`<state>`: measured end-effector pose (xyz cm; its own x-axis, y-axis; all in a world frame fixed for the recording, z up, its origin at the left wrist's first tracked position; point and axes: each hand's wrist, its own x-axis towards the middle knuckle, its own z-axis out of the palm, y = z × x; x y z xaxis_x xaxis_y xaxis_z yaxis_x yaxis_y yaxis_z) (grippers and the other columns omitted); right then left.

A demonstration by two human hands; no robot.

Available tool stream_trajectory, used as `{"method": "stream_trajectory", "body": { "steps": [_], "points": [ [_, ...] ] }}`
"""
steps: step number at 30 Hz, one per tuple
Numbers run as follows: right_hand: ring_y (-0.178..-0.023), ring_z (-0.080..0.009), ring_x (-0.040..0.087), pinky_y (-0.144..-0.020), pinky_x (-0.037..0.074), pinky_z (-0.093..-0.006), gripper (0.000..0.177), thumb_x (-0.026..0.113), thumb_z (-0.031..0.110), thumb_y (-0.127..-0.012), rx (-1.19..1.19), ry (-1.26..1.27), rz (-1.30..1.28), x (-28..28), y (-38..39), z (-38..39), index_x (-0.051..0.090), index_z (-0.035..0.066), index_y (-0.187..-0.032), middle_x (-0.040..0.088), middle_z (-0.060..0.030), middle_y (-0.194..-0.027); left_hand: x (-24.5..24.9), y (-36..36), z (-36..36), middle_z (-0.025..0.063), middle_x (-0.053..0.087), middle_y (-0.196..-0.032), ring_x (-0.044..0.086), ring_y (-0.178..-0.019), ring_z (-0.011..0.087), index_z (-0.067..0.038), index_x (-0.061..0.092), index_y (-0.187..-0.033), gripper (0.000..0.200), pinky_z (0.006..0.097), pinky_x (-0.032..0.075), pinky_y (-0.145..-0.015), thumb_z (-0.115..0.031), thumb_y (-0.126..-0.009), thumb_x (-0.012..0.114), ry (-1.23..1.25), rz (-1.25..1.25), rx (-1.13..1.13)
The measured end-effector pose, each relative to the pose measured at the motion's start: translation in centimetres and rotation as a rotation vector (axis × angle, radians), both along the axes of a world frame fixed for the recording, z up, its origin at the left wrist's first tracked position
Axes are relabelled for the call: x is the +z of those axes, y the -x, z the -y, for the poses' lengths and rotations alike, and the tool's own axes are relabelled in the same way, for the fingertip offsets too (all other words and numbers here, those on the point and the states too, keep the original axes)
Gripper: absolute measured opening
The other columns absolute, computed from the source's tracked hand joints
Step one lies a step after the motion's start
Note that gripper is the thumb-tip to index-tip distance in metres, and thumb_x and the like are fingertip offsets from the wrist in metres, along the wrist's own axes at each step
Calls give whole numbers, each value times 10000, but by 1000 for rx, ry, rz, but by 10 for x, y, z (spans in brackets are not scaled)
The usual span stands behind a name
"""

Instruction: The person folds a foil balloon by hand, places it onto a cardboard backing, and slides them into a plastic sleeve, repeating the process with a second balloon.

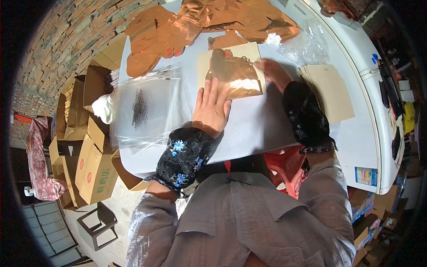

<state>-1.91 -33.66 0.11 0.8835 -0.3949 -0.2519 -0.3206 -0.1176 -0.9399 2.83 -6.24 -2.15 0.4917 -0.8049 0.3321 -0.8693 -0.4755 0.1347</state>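
Observation:
My left hand (212,105) lies flat with its fingers stretched out. Its fingertips press on a shiny copper-gold foil-like piece (240,76) lying on a square beige card (251,50). At the card's right edge is my right hand (275,74), its fingers closed at the border; part of them is hidden. A stack of clear plastic sleeves (160,107) with a dark printed mark lies left of my left hand. Beyond the card, large copper-coloured foil sheets (178,31) spread crumpled over the table's far side.
More beige cards (331,91) lie on the right, near crumpled clear plastic (311,42). The white table (253,124) borders a white appliance-like surface (369,115). Open cardboard boxes (95,164) stand at left, with a dark stool (100,227) on the floor. A red stool (287,167) shows below the table.

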Motion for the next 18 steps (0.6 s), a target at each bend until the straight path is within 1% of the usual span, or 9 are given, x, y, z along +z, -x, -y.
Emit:
{"method": "stream_trajectory", "body": {
  "steps": [1,4,7,8,11,12,15,16,18],
  "points": [
    [-801,-39,577,-687,465,-227,243,602,292,-940,19,-47,49,-8,1,3,624,79,-1054,638,28,-943,0,0,0,202,272,-1544,219,-1443,382,-136,353,-1483,500,496,211,-1165,-330,-1023,372,-1,7,-3],
    [-887,-39,604,-735,485,-217,271,603,298,-946,83,-111,43,-11,4,8,613,84,-1112,651,21,-1026,6,1,0,228,251,-1534,217,-1430,421,-95,364,-1464,527,509,241,-1148,-285,-985,480,102,-18,-12],
    [-831,-125,584,-737,494,-305,344,613,363,-883,21,-194,173,-4,11,-7,614,70,-1064,628,-11,-924,12,0,0,259,241,-1521,219,-1414,458,-84,320,-1478,617,519,266,-1130,-230,-934,574,300,-142,-29],
    [-840,-123,587,-744,493,-302,337,619,357,-881,24,-189,161,-3,11,-6,615,75,-1068,632,-7,-941,13,-1,1,270,251,-1521,254,-1407,444,-77,262,-1507,763,507,264,-1125,-229,-879,668,351,-174,2],
    [-861,-116,594,-757,489,-294,318,632,338,-879,15,-192,137,-7,10,0,617,87,-1075,640,-2,-976,9,-4,-3,264,300,-1487,317,-1357,450,-70,265,-1504,819,497,296,-1077,-250,-842,714,400,-130,145],
    [-866,-114,595,-757,488,-292,312,632,332,-882,0,-205,138,-9,9,-1,617,88,-1075,641,-2,-980,12,-4,-5,233,390,-1394,394,-1265,427,-66,295,-1486,850,484,323,-1018,-288,-804,752,453,-96,161],
    [-872,-109,597,-751,489,-288,294,628,317,-889,-10,-189,112,-6,11,-1,619,87,-1072,643,-1,-976,12,1,-6,205,437,-1302,422,-1208,401,-66,339,-1457,844,482,342,-992,-317,-778,774,369,-127,326],
    [-873,-108,597,-748,490,-287,289,626,313,-892,-7,-173,101,-2,12,-2,619,86,-1071,644,-1,-972,11,0,-5,191,448,-1255,434,-1163,390,-84,377,-1431,834,483,345,-982,-320,-748,793,396,-111,316],
    [-853,-109,601,-738,491,-282,283,628,303,-893,-4,-179,105,-1,13,-3,621,82,-1071,646,-4,-962,14,1,-5,192,444,-1267,426,-1181,392,-108,394,-1421,801,483,351,-984,-290,-748,790,408,-55,262]
  ]
}}
